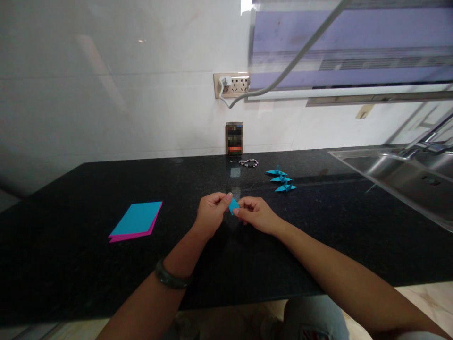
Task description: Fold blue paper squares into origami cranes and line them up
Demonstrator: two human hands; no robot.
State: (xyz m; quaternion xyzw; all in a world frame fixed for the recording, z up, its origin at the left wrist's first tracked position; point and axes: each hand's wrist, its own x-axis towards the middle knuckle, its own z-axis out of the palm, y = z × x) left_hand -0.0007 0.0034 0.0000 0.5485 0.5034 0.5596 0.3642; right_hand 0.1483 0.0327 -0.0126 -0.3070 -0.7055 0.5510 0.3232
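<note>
A small folded piece of blue origami paper (233, 206) is held up over the dark counter, pinched from both sides. My left hand (212, 212) grips its upper left edge between thumb and fingers. On the opposite side, my right hand (256, 215) has its thumb and fingertips closed on the lower right part. The fingers cover some of the paper, so its full shape cannot be made out. Beyond my right hand, three blue paper cranes (281, 180) sit in a staggered row. To the left lies a stack of blue and pink paper sheets (138, 219).
A phone-like device (234, 138) leans on the wall behind a beaded bracelet (249, 163). The steel sink (389, 174) is at the right. A cable (283, 71) runs from the wall socket (231, 85). The black counter (88, 269) ends just before my knees.
</note>
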